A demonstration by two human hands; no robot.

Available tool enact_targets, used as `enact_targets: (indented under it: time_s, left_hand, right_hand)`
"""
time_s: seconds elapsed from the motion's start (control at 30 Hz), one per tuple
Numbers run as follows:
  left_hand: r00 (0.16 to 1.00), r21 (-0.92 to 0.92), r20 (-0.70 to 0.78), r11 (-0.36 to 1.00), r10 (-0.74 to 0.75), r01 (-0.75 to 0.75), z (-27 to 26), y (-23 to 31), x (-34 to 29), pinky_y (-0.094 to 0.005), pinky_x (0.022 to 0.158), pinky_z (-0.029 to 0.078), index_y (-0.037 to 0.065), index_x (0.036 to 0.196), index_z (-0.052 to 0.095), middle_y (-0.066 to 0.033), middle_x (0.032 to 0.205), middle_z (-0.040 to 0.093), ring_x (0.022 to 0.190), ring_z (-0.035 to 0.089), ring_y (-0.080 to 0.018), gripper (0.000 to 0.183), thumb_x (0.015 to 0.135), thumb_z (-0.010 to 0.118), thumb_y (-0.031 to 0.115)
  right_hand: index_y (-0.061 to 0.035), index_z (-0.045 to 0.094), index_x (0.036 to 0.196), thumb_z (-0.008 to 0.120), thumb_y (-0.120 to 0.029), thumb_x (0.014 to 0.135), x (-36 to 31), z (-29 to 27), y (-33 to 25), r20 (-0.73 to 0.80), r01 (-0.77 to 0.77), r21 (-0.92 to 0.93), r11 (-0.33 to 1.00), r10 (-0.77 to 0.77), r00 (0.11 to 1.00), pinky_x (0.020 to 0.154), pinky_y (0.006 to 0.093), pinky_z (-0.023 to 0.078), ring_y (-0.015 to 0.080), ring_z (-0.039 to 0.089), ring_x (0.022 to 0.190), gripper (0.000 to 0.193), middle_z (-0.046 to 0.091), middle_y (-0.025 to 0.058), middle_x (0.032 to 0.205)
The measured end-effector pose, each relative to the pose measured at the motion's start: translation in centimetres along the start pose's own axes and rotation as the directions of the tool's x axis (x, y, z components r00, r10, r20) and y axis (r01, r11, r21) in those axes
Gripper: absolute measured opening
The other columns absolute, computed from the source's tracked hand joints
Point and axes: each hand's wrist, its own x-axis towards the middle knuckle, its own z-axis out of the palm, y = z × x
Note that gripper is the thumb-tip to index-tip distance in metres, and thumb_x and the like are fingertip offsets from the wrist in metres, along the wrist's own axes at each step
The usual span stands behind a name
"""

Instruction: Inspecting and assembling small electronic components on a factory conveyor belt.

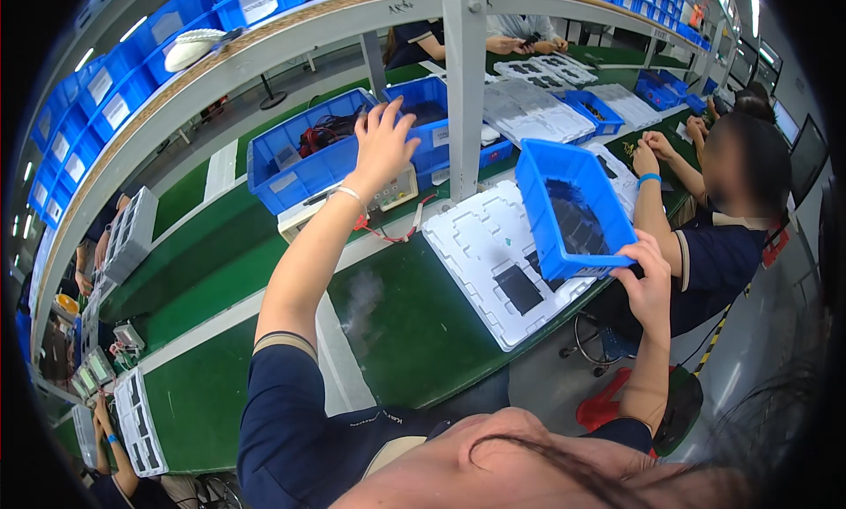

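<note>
My left hand (383,143) is raised with its fingers spread and nothing in them. It is in front of a blue bin of dark and red cables (328,135) and a smaller blue bin (432,139) beside it. My right hand (646,271) grips the near end of a blue plastic bin (545,214), tilted above a white moulded tray (471,253). Small dark pieces (577,216) lie inside the held bin, too blurred to name. A flat black rectangular part (518,289) sits in the tray, with another partly hidden behind the bin.
A grey post (464,86) rises from the green bench (414,311), under a shelf of blue bins (119,112). An instrument box with red leads (388,192) stands below the cable bin. To my right, a co-worker (723,218) sits close. White trays (529,112) lie farther back.
</note>
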Motion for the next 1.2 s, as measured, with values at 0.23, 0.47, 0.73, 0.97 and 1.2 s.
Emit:
enact_targets:
  time_s: [0.23, 0.47, 0.73, 0.97, 1.2]
  left_hand:
    - [0.965, -0.761, 0.213, 0.645, 0.155, 0.065, -13.0, 4.2, -12.1, -0.0446, 0.100, 0.030, 0.013, 0.128, 0.036, -0.0197, 0.136, 0.027, 0.124, 0.027, -0.0400, 0.077, 0.063, 0.075, 0.023]
    - [0.988, -0.456, -0.084, 0.877, 0.129, -0.153, -21.3, 6.0, -20.0, -0.0562, 0.098, 0.019, 0.020, 0.121, 0.046, -0.0186, 0.131, 0.035, 0.120, 0.033, -0.0388, 0.066, 0.064, 0.074, 0.039]
    - [0.971, -0.635, -0.088, 0.739, 0.220, -0.225, -24.6, 6.2, -27.6, -0.0400, 0.081, 0.042, 0.006, 0.094, 0.055, -0.0123, 0.108, 0.050, 0.097, 0.050, -0.0288, 0.030, 0.065, 0.065, 0.006]
    - [0.952, -0.853, 0.261, 0.500, 0.159, 0.150, -21.3, 6.5, -32.8, -0.0351, 0.083, 0.044, 0.004, 0.092, 0.054, -0.0110, 0.105, 0.051, 0.097, 0.051, -0.0277, 0.018, 0.075, 0.059, 0.004]
    - [0.953, -0.891, 0.157, 0.454, 0.259, 0.024, -20.2, 6.5, -34.3, -0.0342, 0.079, 0.045, 0.002, 0.083, 0.055, -0.0093, 0.098, 0.052, 0.092, 0.051, -0.0254, 0.006, 0.078, 0.054, 0.006]
  right_hand:
    - [-0.0030, 0.059, 0.075, 0.067, 0.002, 0.058, 1.4, 1.5, -5.5, 0.290, 0.124, 0.167, 0.978, -0.169, 0.942, 0.088, 0.0405, 0.039, 0.0286, 0.054, 0.081, 0.020, 0.057, 0.0074, 0.070]
    - [-0.0047, 0.059, 0.075, 0.069, 0.002, 0.058, 1.9, 7.5, -13.5, 0.348, 0.257, 0.376, 0.890, -0.392, 0.852, 0.089, 0.0399, 0.040, 0.0273, 0.056, 0.078, 0.020, 0.058, 0.0075, 0.070]
    - [-0.0010, 0.059, 0.082, 0.060, 0.009, 0.057, 10.9, 2.9, -19.5, 0.276, 0.377, 0.341, 0.861, -0.475, 0.836, 0.086, 0.0367, 0.043, 0.0227, 0.058, 0.082, 0.027, 0.059, 0.0070, 0.075]
    - [-0.0010, 0.056, 0.102, 0.059, 0.000, 0.073, 17.9, 3.7, -27.2, -0.036, 0.268, 0.572, 0.775, -0.302, 0.953, 0.072, 0.0222, 0.044, 0.0101, 0.055, 0.084, 0.029, 0.057, 0.0025, 0.089]
    - [0.0023, 0.059, 0.096, 0.058, 0.001, 0.066, 28.0, 12.8, -39.1, -0.144, 0.410, 0.636, 0.654, -0.421, 0.896, 0.077, 0.0244, 0.043, 0.0129, 0.055, 0.081, 0.030, 0.060, 0.0067, 0.088]
